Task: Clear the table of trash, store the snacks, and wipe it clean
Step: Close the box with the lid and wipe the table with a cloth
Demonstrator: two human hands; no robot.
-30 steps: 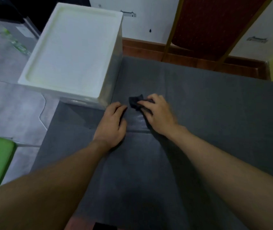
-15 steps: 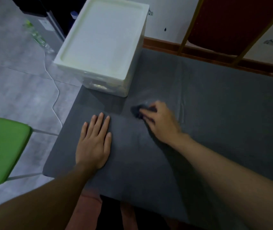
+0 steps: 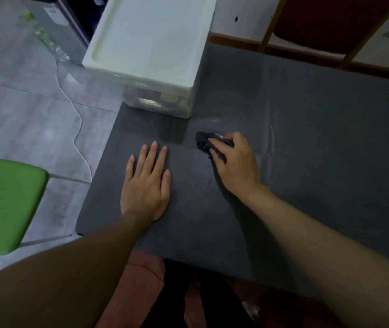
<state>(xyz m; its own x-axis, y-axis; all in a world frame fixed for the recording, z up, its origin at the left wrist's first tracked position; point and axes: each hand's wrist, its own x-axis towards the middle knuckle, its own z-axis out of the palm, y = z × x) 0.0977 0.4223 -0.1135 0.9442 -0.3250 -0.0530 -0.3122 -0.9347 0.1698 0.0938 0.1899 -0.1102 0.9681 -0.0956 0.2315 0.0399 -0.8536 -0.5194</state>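
A dark grey table [image 3: 307, 138] fills the middle and right of the head view. My right hand [image 3: 233, 166] presses a small dark cloth [image 3: 204, 142] onto the table top just in front of the storage box, fingers curled over it. Faint wet streaks show on the surface around the cloth. My left hand [image 3: 147, 183] lies flat on the table near its left edge, fingers straight and spread, holding nothing.
A white lidded storage box [image 3: 151, 48] stands on the table's far left corner, with items dimly visible through its side. A green chair seat [image 3: 4, 204] is at the left on the tiled floor. A white cable [image 3: 77, 129] runs across the floor. A red chair back [image 3: 330, 22] stands behind the table.
My left hand slid away from the cloth toward me and flattened on the table. My right hand kept the cloth near the box front. The view pulled back.
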